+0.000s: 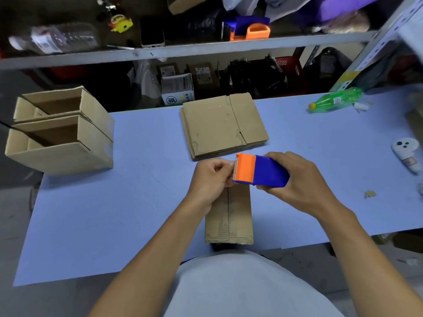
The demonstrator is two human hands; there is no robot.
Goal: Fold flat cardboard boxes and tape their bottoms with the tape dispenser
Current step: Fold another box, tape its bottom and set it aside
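Now right hand (304, 179) holds tape dispenser (263, 171); left hand (211, 177) pinches its tape end.

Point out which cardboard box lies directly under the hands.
The narrow box at the table's near edge; the flat stack and two open boxes lie farther off.

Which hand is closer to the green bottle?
The right hand. It holds the tape dispenser on the side of the table where the green bottle lies. The left hand is farther away, past the dispenser.
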